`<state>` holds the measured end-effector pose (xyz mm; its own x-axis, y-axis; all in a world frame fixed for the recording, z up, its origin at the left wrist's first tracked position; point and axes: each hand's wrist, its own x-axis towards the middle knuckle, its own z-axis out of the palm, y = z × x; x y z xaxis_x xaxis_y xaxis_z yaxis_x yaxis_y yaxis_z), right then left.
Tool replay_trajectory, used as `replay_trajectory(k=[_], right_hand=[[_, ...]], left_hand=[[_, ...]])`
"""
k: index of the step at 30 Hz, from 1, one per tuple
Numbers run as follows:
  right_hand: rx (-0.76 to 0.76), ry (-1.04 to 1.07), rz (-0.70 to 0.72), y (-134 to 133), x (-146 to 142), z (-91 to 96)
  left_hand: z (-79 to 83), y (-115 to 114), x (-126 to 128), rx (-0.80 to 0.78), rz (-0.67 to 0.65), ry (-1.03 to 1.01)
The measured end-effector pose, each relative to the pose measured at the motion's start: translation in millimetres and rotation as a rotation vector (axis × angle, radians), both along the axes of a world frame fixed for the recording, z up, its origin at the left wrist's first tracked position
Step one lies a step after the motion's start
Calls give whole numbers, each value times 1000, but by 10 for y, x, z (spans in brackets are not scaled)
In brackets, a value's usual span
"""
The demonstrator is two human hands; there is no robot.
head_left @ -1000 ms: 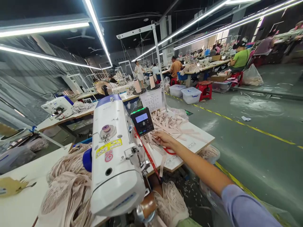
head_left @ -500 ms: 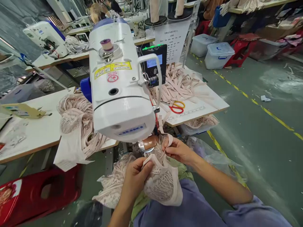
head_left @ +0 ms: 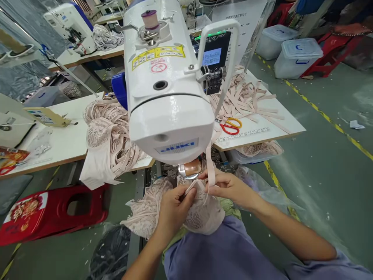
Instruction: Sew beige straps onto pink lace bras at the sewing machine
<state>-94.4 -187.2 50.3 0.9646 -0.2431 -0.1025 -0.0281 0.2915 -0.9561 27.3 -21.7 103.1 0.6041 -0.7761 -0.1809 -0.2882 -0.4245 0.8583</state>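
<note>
A beige lace garment (head_left: 201, 212) lies in my lap under the head of a white sewing machine (head_left: 167, 81). My left hand (head_left: 175, 208) is closed, pinching the garment's edge. My right hand (head_left: 230, 186) is closed on a beige elastic strap (head_left: 210, 169) that hangs down from the machine and meets the garment. The two hands are close together just below the machine's handwheel (head_left: 190, 169).
Several loose beige straps (head_left: 247, 97) and red-and-yellow scissors (head_left: 231, 125) lie on the table to the right. A heap of lace pieces (head_left: 107, 132) sits left of the machine. A red stool (head_left: 55, 212) lies on the floor at left. Plastic bins (head_left: 295, 56) stand at far right.
My right hand came back from the strap pile on the table with a strap. My view dropped to my lap, and both hands now hold strap and garment under the machine.
</note>
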Motion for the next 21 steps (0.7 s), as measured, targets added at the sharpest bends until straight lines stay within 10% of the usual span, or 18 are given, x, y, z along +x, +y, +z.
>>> replay_trajectory(k=[8, 15, 21], right_hand=[[-329, -80, -12, 118, 134, 207], [41, -42, -109, 126, 189, 209], [-32, 39, -94, -247, 358, 183]], left_hand=[[4, -11, 15, -34, -146, -69], [-288, 50, -253, -212, -10, -57], [-316, 77, 9, -281, -215, -660]])
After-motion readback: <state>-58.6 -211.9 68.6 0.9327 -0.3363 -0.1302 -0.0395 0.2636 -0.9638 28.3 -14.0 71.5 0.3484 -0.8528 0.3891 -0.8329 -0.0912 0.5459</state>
